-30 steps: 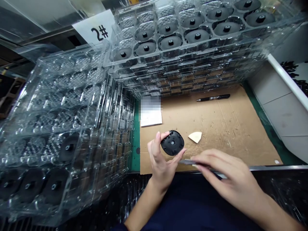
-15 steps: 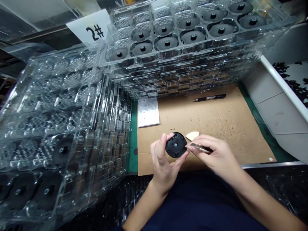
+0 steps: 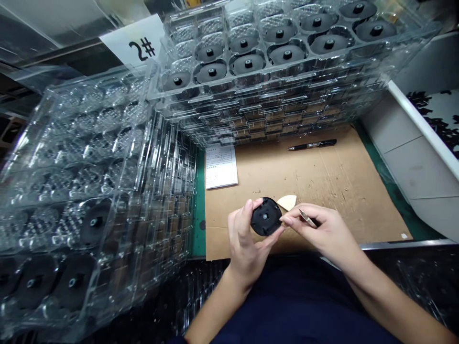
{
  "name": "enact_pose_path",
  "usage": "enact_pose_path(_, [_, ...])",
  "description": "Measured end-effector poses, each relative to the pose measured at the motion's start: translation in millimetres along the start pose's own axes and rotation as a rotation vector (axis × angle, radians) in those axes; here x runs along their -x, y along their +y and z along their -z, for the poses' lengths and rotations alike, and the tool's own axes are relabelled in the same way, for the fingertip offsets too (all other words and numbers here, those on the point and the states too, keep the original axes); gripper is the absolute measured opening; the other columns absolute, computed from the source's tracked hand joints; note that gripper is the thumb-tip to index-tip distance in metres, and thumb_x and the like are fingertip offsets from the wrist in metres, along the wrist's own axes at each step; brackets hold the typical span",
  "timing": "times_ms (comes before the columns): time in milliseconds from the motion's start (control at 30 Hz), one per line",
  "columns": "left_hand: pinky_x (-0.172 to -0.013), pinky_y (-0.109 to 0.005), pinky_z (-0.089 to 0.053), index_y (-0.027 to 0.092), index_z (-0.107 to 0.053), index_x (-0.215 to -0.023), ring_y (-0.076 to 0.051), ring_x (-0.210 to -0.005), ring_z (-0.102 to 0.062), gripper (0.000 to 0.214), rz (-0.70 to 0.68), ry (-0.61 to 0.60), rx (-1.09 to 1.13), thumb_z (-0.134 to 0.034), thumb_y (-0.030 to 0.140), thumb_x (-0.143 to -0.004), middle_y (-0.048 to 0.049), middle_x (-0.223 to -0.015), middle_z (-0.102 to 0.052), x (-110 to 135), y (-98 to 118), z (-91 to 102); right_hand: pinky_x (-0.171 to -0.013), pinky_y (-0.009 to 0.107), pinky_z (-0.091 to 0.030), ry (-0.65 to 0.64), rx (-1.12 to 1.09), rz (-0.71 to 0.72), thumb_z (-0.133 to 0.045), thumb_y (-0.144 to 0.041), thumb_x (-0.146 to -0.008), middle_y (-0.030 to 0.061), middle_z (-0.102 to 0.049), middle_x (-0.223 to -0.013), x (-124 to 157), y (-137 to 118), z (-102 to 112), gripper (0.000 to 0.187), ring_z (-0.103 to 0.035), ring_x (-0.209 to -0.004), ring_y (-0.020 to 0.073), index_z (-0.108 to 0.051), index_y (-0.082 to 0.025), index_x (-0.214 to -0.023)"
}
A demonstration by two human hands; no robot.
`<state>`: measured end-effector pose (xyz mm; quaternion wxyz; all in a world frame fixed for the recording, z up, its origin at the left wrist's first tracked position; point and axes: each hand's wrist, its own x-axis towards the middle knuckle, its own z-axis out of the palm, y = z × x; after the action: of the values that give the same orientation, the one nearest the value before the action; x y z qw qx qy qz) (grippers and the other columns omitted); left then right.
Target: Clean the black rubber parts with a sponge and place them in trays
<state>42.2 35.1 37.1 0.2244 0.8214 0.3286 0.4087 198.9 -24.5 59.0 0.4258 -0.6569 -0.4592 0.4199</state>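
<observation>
My left hand (image 3: 247,239) is closed on a round black disc (image 3: 265,216), holding it upright over the front of a cardboard sheet (image 3: 322,177). My right hand (image 3: 322,229) grips a thin metal blade tool (image 3: 307,218) and its fingertips touch the disc's right edge. A small cream wedge (image 3: 287,201) lies on the cardboard just behind the disc.
Stacked clear blister trays (image 3: 89,191) with several black discs stand at the left. Another tray stack (image 3: 272,62) with discs fills the back. A pen (image 3: 312,144) and a paper slip (image 3: 220,166) lie on the cardboard. A white wall (image 3: 412,157) bounds the right.
My right hand has come in from the lower right to meet the disc, and the blade now points up and away. The disc has shifted slightly right.
</observation>
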Motion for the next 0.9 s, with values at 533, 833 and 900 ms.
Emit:
enact_pose_path(533, [-0.101,-0.039,-0.040,0.023,-0.016,-0.142,-0.021,-0.115,-0.052,0.094,0.366,-0.095,0.313,-0.073,0.016,-0.068,-0.0129,-0.122,-0.053,-1.5,12.8,-5.5,-0.104,0.046,-0.032,0.329,0.567,0.162,-0.049,-0.021,-0.083,0.0119,-0.042,-0.134,4.4,69.7,41.2,0.050,-0.039,-0.123,0.0255,-0.043,-0.019,-0.133])
enact_pose_path(833, [-0.085,-0.035,-0.054,0.028,-0.044,-0.133,-0.027,-0.110,-0.057,0.050,0.502,-0.920,0.838,-0.050,0.042,-0.085,-0.0087,-0.130,-0.052,0.5,8.7,-59.3,-0.088,0.022,-0.044,0.154,-0.040,0.107,-0.055,-0.032,-0.085,0.0028,-0.067,-0.093,60.4,36.8,67.0,0.021,-0.060,-0.090,0.0119,-0.070,-0.017,-0.086])
enact_pose_path(900, [-0.083,-0.035,-0.054,0.027,-0.051,-0.128,-0.027,-0.100,-0.062,0.050,0.540,-1.123,0.895,-0.049,0.051,-0.083,-0.0085,-0.124,-0.057,-4.0,22.5,-69.4,-0.068,0.020,-0.048,0.268,-0.068,-0.055,-0.055,-0.041,-0.084,0.0016,-0.066,-0.080,92.5,59.5,89.0,0.029,-0.061,-0.068,0.0094,-0.070,-0.016,-0.085])
